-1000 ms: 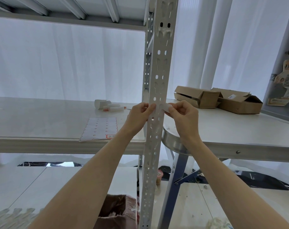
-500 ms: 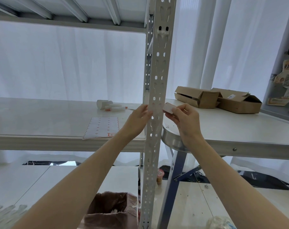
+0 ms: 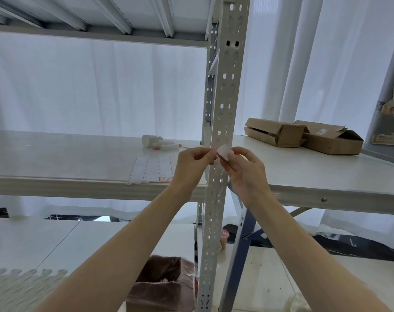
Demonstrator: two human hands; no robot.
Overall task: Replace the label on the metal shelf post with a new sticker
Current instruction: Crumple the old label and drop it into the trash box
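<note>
Label (image 3: 224,152) (white, curled) — pinched; both hands.

I see the sticker sheet (image 3: 150,170) on the shelf (image 3: 56,158) left of the post (image 3: 223,109); boxes (image 3: 304,136) lie on the table (image 3: 326,176) right.

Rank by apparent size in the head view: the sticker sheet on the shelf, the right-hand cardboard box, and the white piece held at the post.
1. Right-hand cardboard box, though its distance from the camera differs, so this is appearance only.
2. Sticker sheet.
3. White piece, clearly smallest, pinched by the right hand beside the left hand.
</note>
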